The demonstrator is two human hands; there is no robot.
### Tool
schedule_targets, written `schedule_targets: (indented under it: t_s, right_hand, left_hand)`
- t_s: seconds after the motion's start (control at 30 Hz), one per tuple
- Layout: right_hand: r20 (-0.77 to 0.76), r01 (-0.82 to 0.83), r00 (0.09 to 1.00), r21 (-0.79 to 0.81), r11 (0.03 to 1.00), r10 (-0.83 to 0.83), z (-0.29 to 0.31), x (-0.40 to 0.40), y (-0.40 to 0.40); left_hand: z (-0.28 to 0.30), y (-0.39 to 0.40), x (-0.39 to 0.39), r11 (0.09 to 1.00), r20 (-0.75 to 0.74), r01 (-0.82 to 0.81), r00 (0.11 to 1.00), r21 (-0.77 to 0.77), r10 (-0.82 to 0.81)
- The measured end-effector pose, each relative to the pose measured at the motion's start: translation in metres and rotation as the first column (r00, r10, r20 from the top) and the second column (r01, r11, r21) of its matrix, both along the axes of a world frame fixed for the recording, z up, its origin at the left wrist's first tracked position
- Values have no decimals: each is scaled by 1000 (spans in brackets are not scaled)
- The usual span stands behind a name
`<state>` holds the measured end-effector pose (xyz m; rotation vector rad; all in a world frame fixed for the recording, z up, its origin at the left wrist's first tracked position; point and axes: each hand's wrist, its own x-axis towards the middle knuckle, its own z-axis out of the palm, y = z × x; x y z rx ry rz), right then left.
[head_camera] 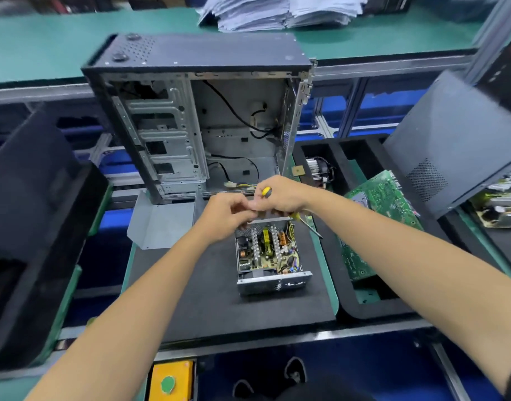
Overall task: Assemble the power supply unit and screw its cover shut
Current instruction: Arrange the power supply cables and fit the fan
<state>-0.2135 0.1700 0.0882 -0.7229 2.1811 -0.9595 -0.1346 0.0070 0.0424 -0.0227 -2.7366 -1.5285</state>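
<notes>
We see the open power supply unit (pixel 270 256) on the black foam mat (pixel 208 299), its cover (pixel 161 224) lying at ten o'clock. Our right hand (pixel 280 198) grips a yellow-handled screwdriver (pixel 289 211); our left hand (pixel 228 217) pinches something too small to identify.

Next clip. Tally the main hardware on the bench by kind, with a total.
Open power supply unit: 1
Loose grey metal cover: 1
Opened computer case: 1
Green circuit board: 1
Screwdriver, yellow-and-black grip, held in the right hand: 1
Heatsink with fan: 1
Total: 6
The left hand's fingers curl over the unit's far edge; what they hold is hidden.
</notes>
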Motion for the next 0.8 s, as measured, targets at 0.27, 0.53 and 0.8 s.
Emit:
schedule_targets:
  t_s: [0.27, 0.53, 0.8]
  right_hand:
    - [-126, -379, 786, 675, 633, 605, -25, 75, -16]
    - [-228, -347, 658, 754, 558, 718, -48, 83, -28]
    - [-83, -450, 750, 663, 598, 657, -5, 37, -37]
  left_hand:
    - [-26, -24, 21, 985, 159, 35, 987, -170, -7]
    - [-33, -27, 22, 975, 239, 77, 971, -207, -26]
    - [-19, -24, 11, 994, 328, 109, 939, 16, -108]
